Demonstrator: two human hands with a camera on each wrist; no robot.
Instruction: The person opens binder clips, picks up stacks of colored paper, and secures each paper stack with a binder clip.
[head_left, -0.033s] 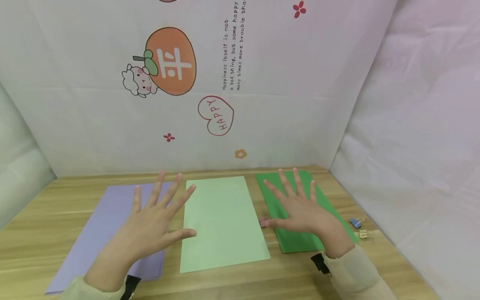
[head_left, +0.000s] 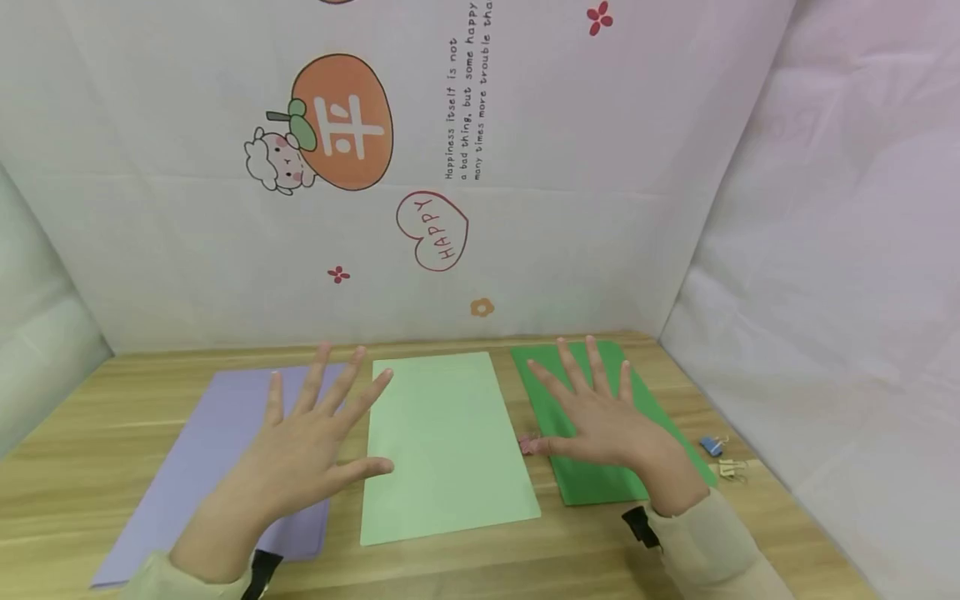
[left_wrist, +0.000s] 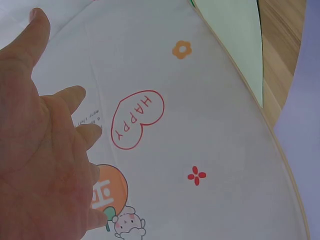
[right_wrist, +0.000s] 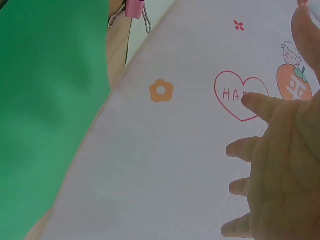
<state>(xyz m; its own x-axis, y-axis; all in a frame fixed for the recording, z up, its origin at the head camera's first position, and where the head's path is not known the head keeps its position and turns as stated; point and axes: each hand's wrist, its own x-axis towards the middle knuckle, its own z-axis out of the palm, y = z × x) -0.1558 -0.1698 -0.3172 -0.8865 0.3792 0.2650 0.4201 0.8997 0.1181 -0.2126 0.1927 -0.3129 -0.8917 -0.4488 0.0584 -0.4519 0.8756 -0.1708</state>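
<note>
White printed cloth (head_left: 570,217) hangs behind a wood-grain table (head_left: 63,450). At the left lies a purple sheet (head_left: 206,450), partly covered from view by the left hand (head_left: 300,458), which is raised with fingers widely spread and holds nothing. Next, flat in the middle, comes a pale green sheet (head_left: 446,450). Beyond its right edge sits a pink binder clip (head_left: 526,443), beside a dark green sheet (head_left: 596,483); the right hand (head_left: 603,429) hangs over that one, equally splayed and empty. Farther right are a blue clip (head_left: 710,446) and a yellow clip (head_left: 729,470). Nothing has visibly shifted since the preceding head picture, so handling seems not to have begun.
</note>
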